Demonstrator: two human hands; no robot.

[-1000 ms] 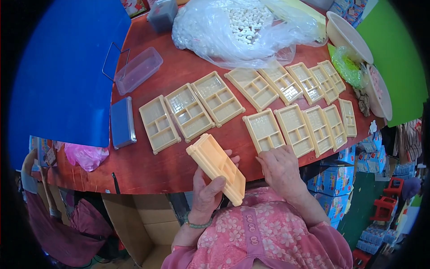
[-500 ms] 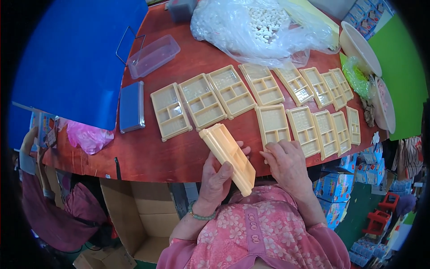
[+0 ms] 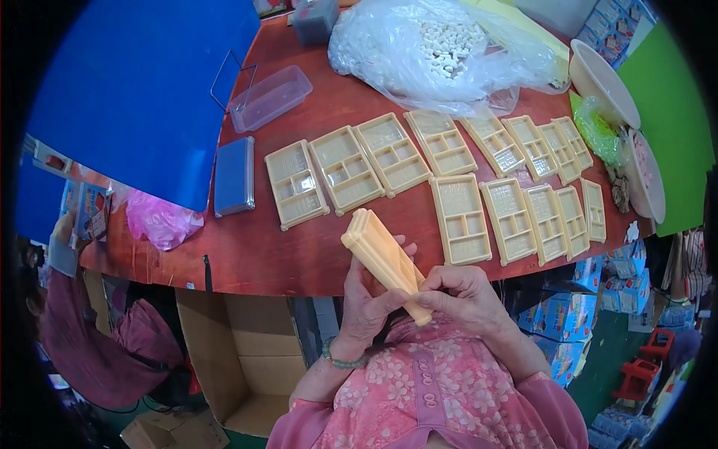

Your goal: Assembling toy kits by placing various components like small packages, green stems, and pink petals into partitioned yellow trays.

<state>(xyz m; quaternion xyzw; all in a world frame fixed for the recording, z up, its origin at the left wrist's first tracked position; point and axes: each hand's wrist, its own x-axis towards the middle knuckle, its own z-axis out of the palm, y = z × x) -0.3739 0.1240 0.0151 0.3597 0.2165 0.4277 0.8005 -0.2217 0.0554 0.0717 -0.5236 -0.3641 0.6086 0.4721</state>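
Head view, clock read from the held tray. Left hand (image 3: 366, 299) is clamping a cream compartment tray (image 3: 383, 258), thumb on the near side, fingers behind. Tray is tilting, its length running 11 to 5 o'clock, hanging over the near edge of the red table (image 3: 299, 258), lower end in front of the pink floral top (image 3: 389, 382). Right hand (image 3: 467, 299) is meeting the tray at its 4 o'clock side, thumb and fingers bunching at the lower end; can't tell whether they're pinching the tray or something small. Hands are working close together, tray between them.

Around it: upper row of trays (image 3: 346, 168) is lying from 10 to 2 o'clock, shorter lower row of trays (image 3: 462, 219) at 2. Blue box (image 3: 235, 178) is sitting at 10, clear plastic bin (image 3: 273, 101) at 11. Clear bag (image 3: 374, 56) is spilling open between 12 and 1, showing small white pieces (image 3: 446, 49). Pale bowl (image 3: 607, 82) is leaning at 2. Cardboard box (image 3: 258, 329) is standing open at 8, below the table.
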